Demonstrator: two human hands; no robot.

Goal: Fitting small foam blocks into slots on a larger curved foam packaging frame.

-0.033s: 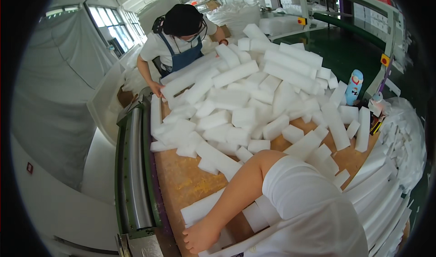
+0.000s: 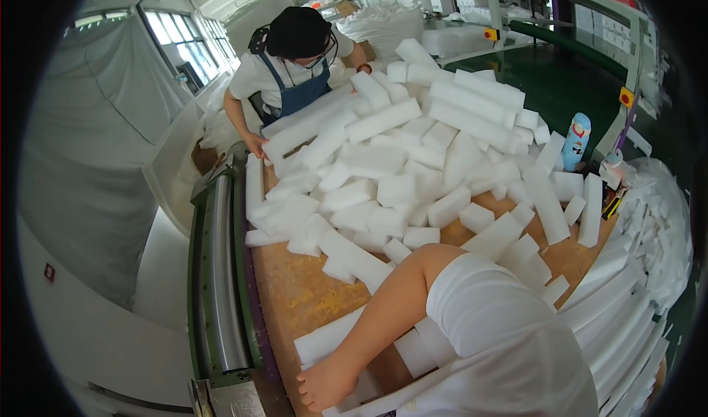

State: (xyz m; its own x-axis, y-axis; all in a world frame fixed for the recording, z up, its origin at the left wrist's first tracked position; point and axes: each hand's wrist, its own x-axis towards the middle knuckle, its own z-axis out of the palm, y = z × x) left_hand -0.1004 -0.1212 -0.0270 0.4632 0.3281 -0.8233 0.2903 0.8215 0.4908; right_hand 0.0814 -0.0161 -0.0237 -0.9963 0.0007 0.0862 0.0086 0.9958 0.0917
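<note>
My right hand point(image 2: 324, 384) is at the lower left, its forearm reaching across from the lower right. Its fingers are bent down and together beside the table's left edge. White foam blocks point(image 2: 332, 339) lie under and beside the wrist; what the fingers grip, if anything, is hidden. My left hand is out of view. Ahead of my forearm, a big heap of white foam blocks point(image 2: 372, 160) covers much of the brown tabletop point(image 2: 295, 284). Long and short pieces lie there at all angles.
A metal roller point(image 2: 228, 269) in a green frame runs along the table's left side. Across the heap, a person point(image 2: 295, 70) in a blue apron touches the blocks. At right stand a blue bottle point(image 2: 575, 143) and a clear plastic bag point(image 2: 653, 225) of white pieces.
</note>
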